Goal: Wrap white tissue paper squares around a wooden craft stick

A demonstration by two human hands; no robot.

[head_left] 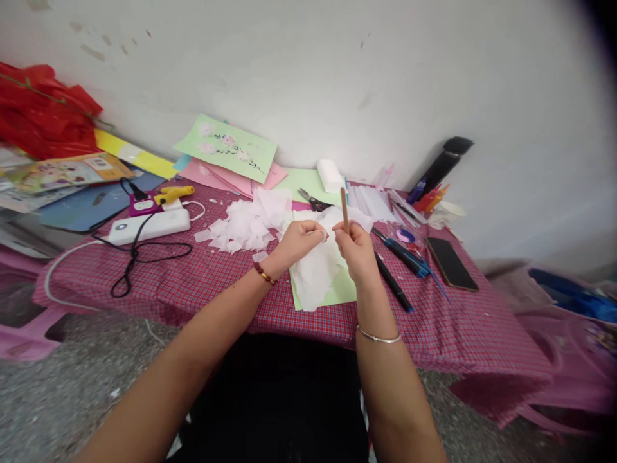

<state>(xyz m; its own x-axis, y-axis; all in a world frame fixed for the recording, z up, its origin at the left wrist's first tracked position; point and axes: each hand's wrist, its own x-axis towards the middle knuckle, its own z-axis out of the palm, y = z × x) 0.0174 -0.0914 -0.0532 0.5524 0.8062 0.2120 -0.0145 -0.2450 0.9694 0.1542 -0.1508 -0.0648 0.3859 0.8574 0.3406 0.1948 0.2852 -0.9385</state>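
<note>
Two hands hung over the tabletop (168,283); right hand (355,245) had fingers clamped on a brown stick (344,209), nearly upright above white paper (313,283) lying on green card (344,290); left hand (303,238) had fingers pinched together, on what, could not tell; loose paper pieces (241,225) lay just left; a careless left sweep could have scattered them; a slack pinch could have dropped the stick.

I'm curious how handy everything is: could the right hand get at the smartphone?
Probably yes: the smartphone lies uncovered, and the blue-and-black tool between lies low. The right hand holds a brown stick, though.
</note>
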